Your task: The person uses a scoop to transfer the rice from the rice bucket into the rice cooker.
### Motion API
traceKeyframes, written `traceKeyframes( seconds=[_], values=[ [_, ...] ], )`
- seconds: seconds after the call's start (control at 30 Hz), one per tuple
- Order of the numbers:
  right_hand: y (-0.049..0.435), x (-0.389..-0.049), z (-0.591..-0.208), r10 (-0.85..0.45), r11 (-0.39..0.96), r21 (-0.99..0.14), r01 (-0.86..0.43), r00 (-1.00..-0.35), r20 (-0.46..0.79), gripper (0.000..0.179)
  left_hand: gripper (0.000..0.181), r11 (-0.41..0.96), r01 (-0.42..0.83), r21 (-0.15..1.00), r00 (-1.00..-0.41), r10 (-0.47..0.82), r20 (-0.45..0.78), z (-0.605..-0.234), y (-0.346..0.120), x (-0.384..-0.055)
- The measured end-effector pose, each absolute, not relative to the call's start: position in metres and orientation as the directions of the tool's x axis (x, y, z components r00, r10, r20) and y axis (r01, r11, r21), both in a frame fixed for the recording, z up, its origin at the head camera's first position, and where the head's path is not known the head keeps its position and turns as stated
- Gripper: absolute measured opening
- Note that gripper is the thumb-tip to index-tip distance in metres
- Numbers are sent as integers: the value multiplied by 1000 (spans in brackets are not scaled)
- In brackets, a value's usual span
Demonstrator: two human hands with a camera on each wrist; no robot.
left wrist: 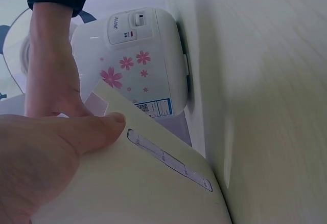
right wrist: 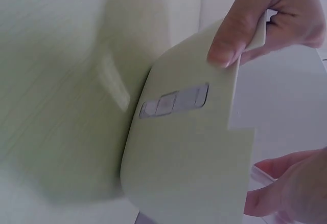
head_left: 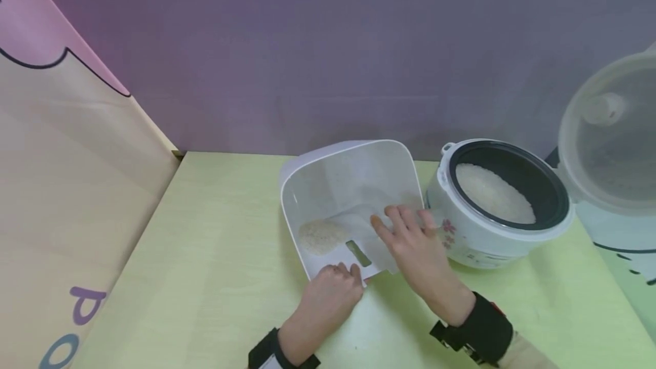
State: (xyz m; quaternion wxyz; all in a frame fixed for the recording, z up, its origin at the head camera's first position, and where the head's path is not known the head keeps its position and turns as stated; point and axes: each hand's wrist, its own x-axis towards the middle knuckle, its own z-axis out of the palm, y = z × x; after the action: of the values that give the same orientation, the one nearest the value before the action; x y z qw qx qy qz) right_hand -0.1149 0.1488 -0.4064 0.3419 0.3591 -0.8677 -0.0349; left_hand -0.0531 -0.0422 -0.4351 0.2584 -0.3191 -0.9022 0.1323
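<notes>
A white rice bin [head_left: 353,155] leans toward me on the table, with a small heap of rice [head_left: 322,237] inside near its left corner. My left hand [head_left: 333,289] grips the near rim; its thumb presses the outer wall beside a narrow window strip [left wrist: 168,160] in the left wrist view. Over the bin's right side rim lies my right hand [head_left: 417,252], fingers spread in the head view. In the right wrist view, that hand [right wrist: 286,188] pinches a thin white edge between thumb and finger. A notch cuts the front rim between both hands.
A white rice cooker [head_left: 479,252] with pink flowers stands close to the bin's right side. White rice [head_left: 494,195] lies in its dark inner pot. Its lid [head_left: 610,135] stands raised at the right. A purple wall [head_left: 307,56] rises behind the pale green table [head_left: 205,244].
</notes>
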Motion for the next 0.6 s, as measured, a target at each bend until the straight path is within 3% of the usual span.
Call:
traceKeyframes(
  seconds=[0.3,0.6],
  values=[
    [133,-107,-410,-597,785,209,-583,-622,507,63,30,755,515,-407,-662,652,371,-435,-41,-53],
    [127,-104,-416,-571,806,186,-562,-659,490,43,33,758,497,-422,-661,646,382,-434,-43,-54]
  ],
)
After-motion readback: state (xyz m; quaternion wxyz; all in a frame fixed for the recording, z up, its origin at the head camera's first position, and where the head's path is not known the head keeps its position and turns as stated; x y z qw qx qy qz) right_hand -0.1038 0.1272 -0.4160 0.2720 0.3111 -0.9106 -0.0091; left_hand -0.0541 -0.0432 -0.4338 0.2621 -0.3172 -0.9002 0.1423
